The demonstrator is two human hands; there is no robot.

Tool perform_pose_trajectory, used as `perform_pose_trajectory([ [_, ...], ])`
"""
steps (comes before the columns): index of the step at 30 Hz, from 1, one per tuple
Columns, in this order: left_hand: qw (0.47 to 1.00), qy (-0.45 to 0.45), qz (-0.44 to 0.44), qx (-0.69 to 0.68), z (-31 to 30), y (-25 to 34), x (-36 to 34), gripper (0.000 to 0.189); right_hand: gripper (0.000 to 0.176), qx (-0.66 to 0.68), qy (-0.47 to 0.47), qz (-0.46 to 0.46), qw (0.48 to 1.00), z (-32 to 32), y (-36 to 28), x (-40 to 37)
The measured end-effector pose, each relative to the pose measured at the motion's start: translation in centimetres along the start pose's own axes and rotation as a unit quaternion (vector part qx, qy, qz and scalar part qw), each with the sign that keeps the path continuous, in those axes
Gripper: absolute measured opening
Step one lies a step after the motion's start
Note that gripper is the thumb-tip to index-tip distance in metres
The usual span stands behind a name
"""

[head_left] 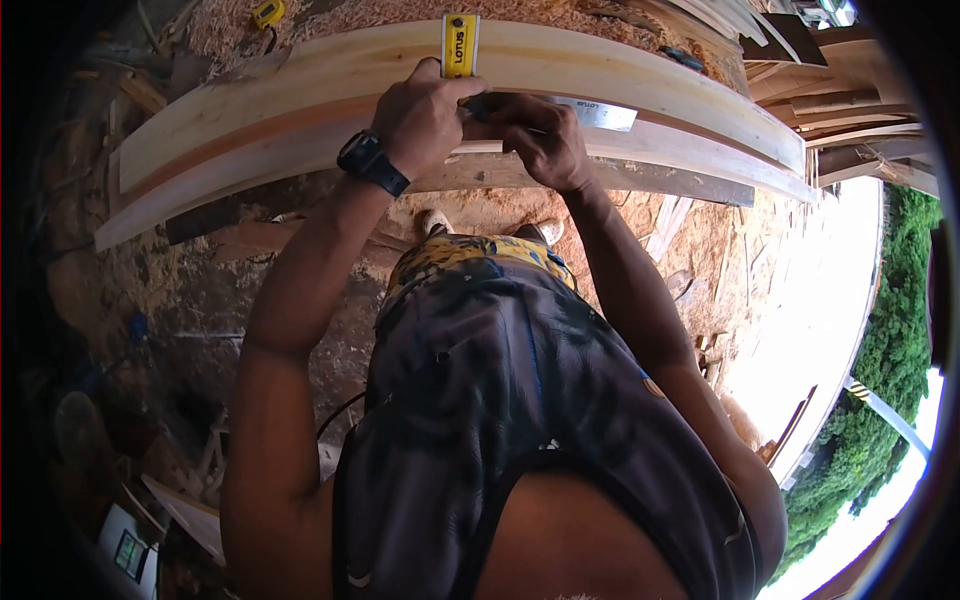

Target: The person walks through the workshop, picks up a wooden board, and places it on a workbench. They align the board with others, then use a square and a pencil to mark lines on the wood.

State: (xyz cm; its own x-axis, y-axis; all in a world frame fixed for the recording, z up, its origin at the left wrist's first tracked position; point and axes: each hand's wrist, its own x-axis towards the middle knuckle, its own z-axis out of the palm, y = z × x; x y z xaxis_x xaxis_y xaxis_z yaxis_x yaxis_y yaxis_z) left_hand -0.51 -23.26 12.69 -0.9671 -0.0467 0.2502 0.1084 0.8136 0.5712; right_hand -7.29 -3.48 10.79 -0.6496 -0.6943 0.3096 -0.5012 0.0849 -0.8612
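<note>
My left hand (pixel 425 118), with a dark watch on its wrist, is closed at the lower end of the yellow-faced stock of a try square (pixel 460 42) marked LOTUS. The stock lies across a long pale board (pixel 300 62). A metal blade (pixel 600 114), also marked LOTUS, shows beyond my right hand (pixel 550 142); the join between the two parts is hidden by my hands. The fingers of my right hand are bent and pinched close to the left, by the board's near side. Something small and dark shows between the hands, too shaded to name.
A second board (pixel 690 150) runs alongside, nearer my body, with a darker beam (pixel 640 178) below it. Wood shavings cover the ground. A yellow tape measure (pixel 268 13) lies at the far left, and a dark tool (pixel 682 58) at the far right. Stacked planks (pixel 850 105) stand to the right.
</note>
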Motion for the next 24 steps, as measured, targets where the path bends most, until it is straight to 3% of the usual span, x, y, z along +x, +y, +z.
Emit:
perform_pose_trajectory([
  [3,1.000,0.000,-0.001,0.001,0.1,-0.1,0.0,0.037,0.014,0.004,-0.007,0.055,0.998,0.0,-0.1,0.0],
  [5,1.000,0.001,0.001,0.001,0.1,-0.1,-0.1,0.037,0.014,-0.002,0.003,0.021,1.000,0.0,0.1,0.0],
  [12,1.000,-0.012,-0.013,0.004,-0.1,0.1,0.0,0.038,0.014,0.014,0.007,0.033,0.999,0.1,-0.1,0.0],
  [14,1.000,-0.018,-0.019,0.006,-0.1,0.1,0.0,0.038,0.016,-0.006,-0.012,-0.019,1.000,0.0,-0.2,0.1],
  [24,1.000,-0.007,0.002,0.002,0.0,-0.1,0.0,0.038,0.016,0.019,0.006,0.003,1.000,0.4,0.5,-0.3],
])
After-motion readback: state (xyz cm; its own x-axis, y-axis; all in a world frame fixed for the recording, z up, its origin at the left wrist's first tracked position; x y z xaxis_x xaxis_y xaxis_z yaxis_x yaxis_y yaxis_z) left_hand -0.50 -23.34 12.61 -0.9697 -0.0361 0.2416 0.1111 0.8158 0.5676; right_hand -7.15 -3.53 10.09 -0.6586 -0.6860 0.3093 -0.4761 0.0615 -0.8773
